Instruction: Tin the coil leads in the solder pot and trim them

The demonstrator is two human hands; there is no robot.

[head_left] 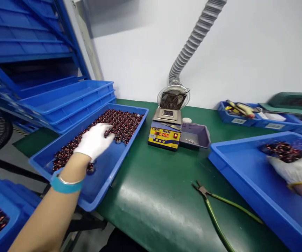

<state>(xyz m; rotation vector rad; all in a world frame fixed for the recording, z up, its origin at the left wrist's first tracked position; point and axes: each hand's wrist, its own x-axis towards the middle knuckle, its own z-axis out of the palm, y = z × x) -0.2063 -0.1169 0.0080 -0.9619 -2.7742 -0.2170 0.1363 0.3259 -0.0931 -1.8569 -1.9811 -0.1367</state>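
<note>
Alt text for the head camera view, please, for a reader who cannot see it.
A person's gloved left hand rests on small dark coils in a blue tray, while the gloved right hand lies on a few coils in a second blue tray. Between the trays on the green bench stand a solder pot and green-handled pliers.
</note>
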